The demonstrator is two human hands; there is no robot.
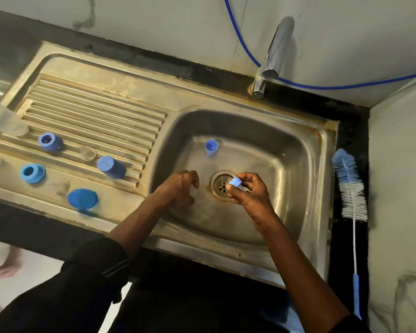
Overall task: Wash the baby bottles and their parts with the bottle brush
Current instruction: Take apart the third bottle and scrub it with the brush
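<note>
Right hand (246, 192) pinches small blue part (235, 182), centre; left hand (181, 187) fingers loosely curled, empty. Bottle brush (351, 186) idle at right — washing probably partway, blue cup (211, 147) pending.

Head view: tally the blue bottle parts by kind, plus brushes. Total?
blue rings: 2, on the drainboard
blue caps: 3, one in the basin
blue part pinched in right hand, kind unclear: 1
bottle brush: 1
Total: 7

Blue caps (111, 167) dot the ribbed drainboard (94, 116) at nine o'clock. The ring (234, 182) is paler blue; the three-o'clock bottle brush (351, 188), blue-and-white.
</note>
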